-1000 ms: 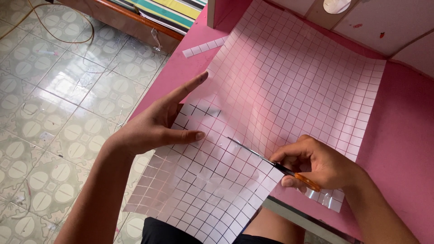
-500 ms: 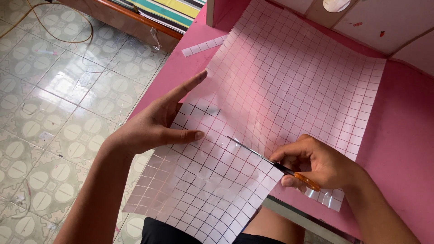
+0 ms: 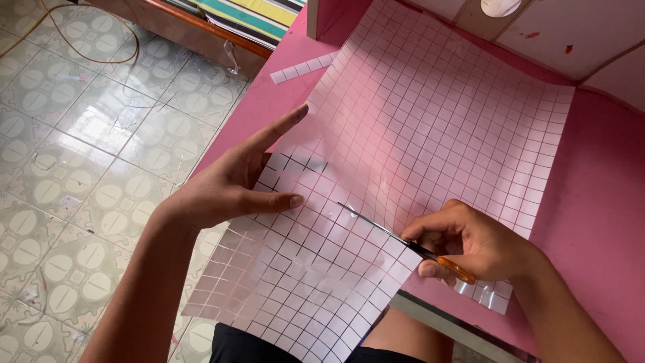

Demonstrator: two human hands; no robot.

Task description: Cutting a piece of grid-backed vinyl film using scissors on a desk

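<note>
1. Two hands on one job here. The right hand (image 3: 474,245) is wrapped around a pair of scissors (image 3: 403,238) with orange handles, fingers curled shut through the loops, and the thin blades poke out to the left, into the sheet.
2. The left hand (image 3: 232,185) is spread out on the near left part of the sheet: index finger stretched straight up along the edge, thumb pointing right and pressing flat on the film. It's holding the sheet down, not pinching it as far as I can see.
3. The thing being cut is a big clear plastic sheet (image 3: 430,128) printed with a square grid. The far part lies flat on the pink surface (image 3: 598,202), so it looks pink. The near part hangs off the front edge over the person's lap, and there the grid lines look dark and the film is pretty shiny.
4. The scissor blades sit roughly mid-sheet, between the two hands, tip pointing toward the left thumb and stopping a bit short of it.
5. A small scrap of the same film (image 3: 480,292) peeks out just under the right hand.
6. Further out, a narrow gridded strip (image 3: 302,67) lies on the surface near the far left corner of the sheet.
7. To the left is a tiled floor (image 3: 80,154) with an oval pattern, and a thin cable (image 3: 94,57) loops across it up top.
</note>
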